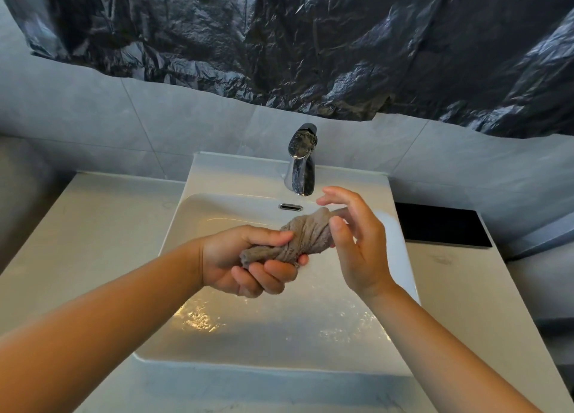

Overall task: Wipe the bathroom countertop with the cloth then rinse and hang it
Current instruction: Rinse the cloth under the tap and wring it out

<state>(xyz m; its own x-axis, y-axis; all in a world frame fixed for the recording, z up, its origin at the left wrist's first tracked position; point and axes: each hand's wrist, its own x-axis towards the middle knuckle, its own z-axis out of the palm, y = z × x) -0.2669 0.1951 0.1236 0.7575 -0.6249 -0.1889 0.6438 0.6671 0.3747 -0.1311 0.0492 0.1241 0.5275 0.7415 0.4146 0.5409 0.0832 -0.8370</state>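
A grey-brown cloth (306, 237), twisted into a tight rope, is held over the white sink (217, 214). My left hand (245, 260) grips its near end with the fingers curled round it. My right hand (354, 242) is at the far end, fingers straight and spread, thumb lying against the twisted cloth. Water stands in the bottom of the basin. The chrome faucet (301, 161) stands behind the hands; no stream shows from it.
The white countertop (102, 226) runs left and right of the sink. A flat black slab (441, 224) lies on the counter at the right. Crumpled dark plastic sheeting (310, 40) covers the wall above grey tiles.
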